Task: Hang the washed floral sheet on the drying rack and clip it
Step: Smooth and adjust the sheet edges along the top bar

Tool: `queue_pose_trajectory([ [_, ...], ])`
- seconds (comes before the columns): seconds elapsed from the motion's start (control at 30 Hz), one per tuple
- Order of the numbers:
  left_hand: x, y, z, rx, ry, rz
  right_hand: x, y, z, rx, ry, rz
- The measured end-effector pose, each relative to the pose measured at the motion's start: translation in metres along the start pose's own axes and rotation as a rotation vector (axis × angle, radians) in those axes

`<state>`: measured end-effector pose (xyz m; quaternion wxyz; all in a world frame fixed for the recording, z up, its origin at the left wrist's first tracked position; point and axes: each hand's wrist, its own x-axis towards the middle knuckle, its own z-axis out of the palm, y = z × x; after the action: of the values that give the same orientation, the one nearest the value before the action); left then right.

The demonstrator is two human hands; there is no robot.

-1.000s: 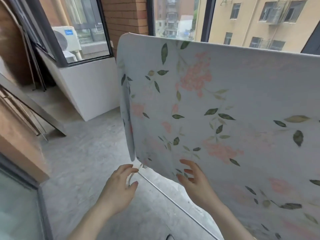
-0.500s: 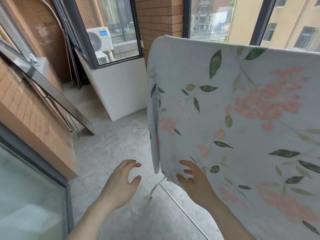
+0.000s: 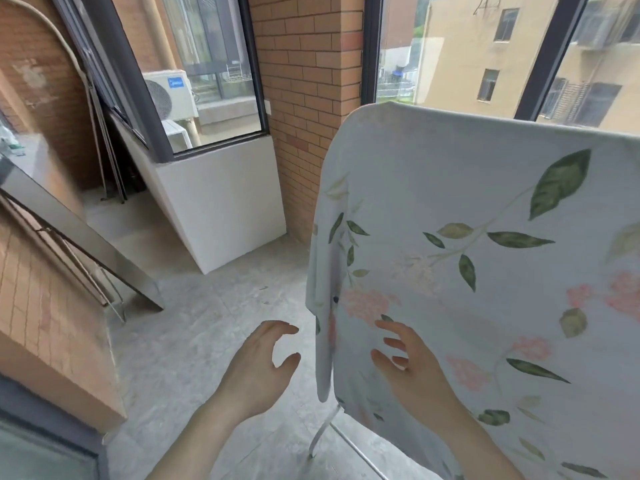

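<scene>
The floral sheet [image 3: 485,258], pale with green leaves and pink blossoms, hangs draped over the drying rack and fills the right half of the view. Only the rack's white leg and lower bar [image 3: 323,431] show below the sheet's left corner. My left hand [image 3: 259,368] hovers in the air left of the sheet's hanging edge, fingers loosely curled, holding nothing. My right hand [image 3: 408,365] is in front of the sheet near its lower left part, fingers spread and relaxed; whether it touches the cloth is unclear. No clip is visible.
Grey concrete floor [image 3: 194,327] lies to the left. A brick pillar [image 3: 304,98] and a white low wall [image 3: 221,202] under windows stand behind. A brick wall with metal frames [image 3: 69,244] leaning on it runs along the left.
The view has swung left and closer, so the sheet's left edge now sits further right. Both hands have stayed low near that edge, fingers loose and empty.
</scene>
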<state>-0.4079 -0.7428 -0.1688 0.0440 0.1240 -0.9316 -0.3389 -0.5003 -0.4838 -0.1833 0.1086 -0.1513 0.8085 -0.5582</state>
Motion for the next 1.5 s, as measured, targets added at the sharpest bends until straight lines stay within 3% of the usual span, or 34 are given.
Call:
queue_pose_trajectory([
  [0.33, 0.163, -0.013, -0.065, -0.063, -0.071, 0.218, 0.047, -0.067, 0.037, -0.009, 0.298, -0.030],
  [0.67, 0.280, 0.022, -0.090, -0.140, 0.016, 0.281, 0.090, -0.128, 0.001, -0.139, 0.406, -0.176],
  [0.83, 0.321, 0.033, -0.104, -0.120, 0.047, 0.358, 0.126, -0.169, -0.013, -0.326, 0.431, -0.308],
  [1.2, 0.379, 0.059, -0.123, -0.114, -0.181, 0.676, 0.185, -0.245, -0.016, -0.632, 0.773, -0.515],
  [1.27, 0.392, 0.056, -0.127, -0.105, -0.199, 0.733, 0.200, -0.254, -0.014, -0.718, 0.822, -0.492],
  [1.37, 0.410, 0.054, -0.134, -0.112, -0.231, 0.810, 0.219, -0.258, -0.009, -0.866, 0.862, -0.308],
  [1.5, 0.427, 0.052, -0.141, -0.250, -0.353, 0.831, 0.228, -0.262, -0.004, -0.953, 0.947, -0.157],
])
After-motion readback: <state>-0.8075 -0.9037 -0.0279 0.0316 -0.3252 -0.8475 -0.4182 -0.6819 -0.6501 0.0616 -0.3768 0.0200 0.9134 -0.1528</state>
